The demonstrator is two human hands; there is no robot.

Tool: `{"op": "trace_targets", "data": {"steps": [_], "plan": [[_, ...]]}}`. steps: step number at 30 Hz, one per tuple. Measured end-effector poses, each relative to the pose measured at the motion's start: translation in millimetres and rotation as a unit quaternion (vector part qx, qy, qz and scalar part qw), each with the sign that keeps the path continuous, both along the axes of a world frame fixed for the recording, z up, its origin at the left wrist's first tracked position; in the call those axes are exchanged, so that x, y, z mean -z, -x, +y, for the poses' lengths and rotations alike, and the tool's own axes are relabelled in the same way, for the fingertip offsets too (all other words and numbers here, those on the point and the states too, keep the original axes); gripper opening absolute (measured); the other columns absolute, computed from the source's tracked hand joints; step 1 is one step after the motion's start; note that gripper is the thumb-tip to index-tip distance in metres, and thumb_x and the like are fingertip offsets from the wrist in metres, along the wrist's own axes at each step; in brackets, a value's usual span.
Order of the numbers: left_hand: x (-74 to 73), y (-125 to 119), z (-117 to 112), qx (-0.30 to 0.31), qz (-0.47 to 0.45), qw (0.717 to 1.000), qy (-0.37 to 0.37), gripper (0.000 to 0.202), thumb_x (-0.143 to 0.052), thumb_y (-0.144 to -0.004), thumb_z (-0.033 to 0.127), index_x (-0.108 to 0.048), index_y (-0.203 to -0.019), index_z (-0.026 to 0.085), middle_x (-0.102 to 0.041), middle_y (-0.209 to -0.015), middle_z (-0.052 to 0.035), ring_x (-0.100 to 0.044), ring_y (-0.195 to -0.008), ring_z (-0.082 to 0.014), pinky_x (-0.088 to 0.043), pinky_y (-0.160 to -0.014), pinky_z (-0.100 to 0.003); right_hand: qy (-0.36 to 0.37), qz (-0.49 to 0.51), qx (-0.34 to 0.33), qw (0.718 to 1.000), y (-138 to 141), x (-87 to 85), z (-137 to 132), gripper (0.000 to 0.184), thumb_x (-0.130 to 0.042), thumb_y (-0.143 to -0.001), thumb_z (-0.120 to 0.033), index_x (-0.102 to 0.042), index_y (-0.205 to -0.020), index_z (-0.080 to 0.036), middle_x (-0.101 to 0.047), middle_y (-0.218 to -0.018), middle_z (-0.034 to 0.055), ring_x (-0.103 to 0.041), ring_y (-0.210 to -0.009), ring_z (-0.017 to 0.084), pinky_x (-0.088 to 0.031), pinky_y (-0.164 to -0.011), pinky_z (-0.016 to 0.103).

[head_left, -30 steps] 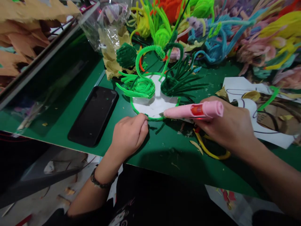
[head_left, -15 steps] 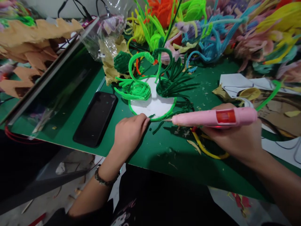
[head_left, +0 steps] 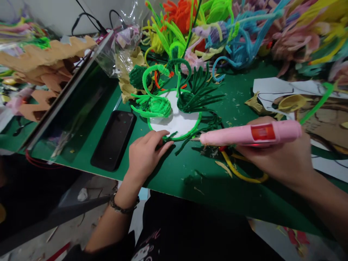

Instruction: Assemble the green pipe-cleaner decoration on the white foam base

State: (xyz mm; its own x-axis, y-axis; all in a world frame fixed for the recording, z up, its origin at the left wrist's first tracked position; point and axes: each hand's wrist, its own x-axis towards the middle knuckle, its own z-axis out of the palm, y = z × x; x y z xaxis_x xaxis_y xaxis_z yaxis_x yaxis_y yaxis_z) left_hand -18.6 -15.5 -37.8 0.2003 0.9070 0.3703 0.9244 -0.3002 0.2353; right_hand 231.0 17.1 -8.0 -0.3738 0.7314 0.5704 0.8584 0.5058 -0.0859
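A round white disc point(head_left: 174, 125) edged in bright green pipe cleaner lies on the green table. Two swan-like figures stand on it, one bright green point(head_left: 160, 107) and one dark green point(head_left: 187, 101), both wound from pipe cleaner. My left hand point(head_left: 145, 154) rests at the disc's near left rim, thumb and index finger apart around a short dark green pipe cleaner piece point(head_left: 170, 137). My right hand point(head_left: 280, 159) is closed around a pink hot glue gun point(head_left: 233, 136). The gun's nozzle points left, close to the disc's near right edge, beside another dark green strand point(head_left: 183, 146).
A black phone point(head_left: 112, 141) lies left of the disc. Beyond it are a clear plastic bag point(head_left: 108, 54) and cut brown cardboard point(head_left: 46, 54). Colourful pipe cleaner bundles point(head_left: 244, 43) line the back. Paper scraps point(head_left: 288, 92) and a yellow strand point(head_left: 244, 177) lie at right.
My left thumb and index finger have parted, showing more of the dark green piece. The glue gun stays near the disc's rim. The view has shifted slightly.
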Motion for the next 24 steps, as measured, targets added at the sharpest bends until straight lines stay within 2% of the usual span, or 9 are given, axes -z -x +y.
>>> {"op": "trace_targets", "data": {"steps": [5, 10, 14, 19, 24], "plan": [[3.8, 0.2, 0.2, 0.029, 0.036, 0.997, -0.060, 0.018, -0.053, -0.079, 0.029, -0.064, -0.088, 0.019, -0.060, -0.061, 0.0006, -0.053, -0.053, -0.0077, -0.037, -0.049, -0.018, 0.012, 0.003, 0.006, 1.000, -1.0, 3.2, 0.7, 0.033, -0.043, -0.076, -0.044, -0.053, -0.062, -0.016, -0.053, -0.043, -0.0003, -0.049, -0.037, 0.011, -0.027, -0.034, 0.019], [5.4, -0.8, 1.2, 0.038, 0.071, 0.994, -0.077, 0.018, -0.052, -0.080, 0.030, -0.066, -0.088, 0.021, -0.061, -0.061, 0.0014, -0.053, -0.052, -0.0073, -0.035, -0.047, -0.018, 0.031, 0.018, 0.009, 0.999, -1.8, 5.8, 0.5, 0.031, -0.042, -0.076, -0.044, -0.053, -0.063, -0.018, -0.052, -0.045, -0.0009, -0.047, -0.039, 0.012, -0.025, -0.037, 0.020], [5.2, -1.5, 0.5, 0.034, 0.060, 0.996, -0.065, 0.019, -0.051, -0.080, 0.031, -0.065, -0.087, 0.020, -0.062, -0.062, 0.0008, -0.054, -0.053, -0.0076, -0.037, -0.049, -0.018, 0.041, 0.024, 0.008, 0.999, -1.8, 6.7, 0.0, 0.030, -0.043, -0.075, -0.044, -0.053, -0.064, -0.019, -0.052, -0.046, -0.0012, -0.047, -0.041, 0.012, -0.026, -0.039, 0.021], [2.9, -2.4, -0.6, 0.021, 0.025, 0.999, -0.016, 0.023, -0.051, -0.080, 0.032, -0.063, -0.090, 0.016, -0.063, -0.064, -0.0011, -0.052, -0.051, -0.0077, -0.040, -0.051, -0.018, 0.056, 0.031, 0.012, 0.998, -2.3, 6.8, -1.3, 0.023, -0.049, -0.070, -0.040, -0.055, -0.066, -0.018, -0.053, -0.048, -0.0021, -0.049, -0.042, 0.012, -0.026, -0.038, 0.020], [1.6, -3.0, -0.9, 0.019, 0.017, 1.000, -0.001, 0.021, -0.050, -0.080, 0.032, -0.064, -0.084, 0.017, -0.062, -0.063, -0.0013, -0.054, -0.054, -0.0087, -0.040, -0.052, -0.019, 0.059, 0.029, 0.018, 0.998, -2.2, 7.5, -1.3, 0.022, -0.049, -0.069, -0.039, -0.055, -0.066, -0.018, -0.054, -0.048, -0.0011, -0.051, -0.042, 0.013, -0.026, -0.038, 0.020]]}}
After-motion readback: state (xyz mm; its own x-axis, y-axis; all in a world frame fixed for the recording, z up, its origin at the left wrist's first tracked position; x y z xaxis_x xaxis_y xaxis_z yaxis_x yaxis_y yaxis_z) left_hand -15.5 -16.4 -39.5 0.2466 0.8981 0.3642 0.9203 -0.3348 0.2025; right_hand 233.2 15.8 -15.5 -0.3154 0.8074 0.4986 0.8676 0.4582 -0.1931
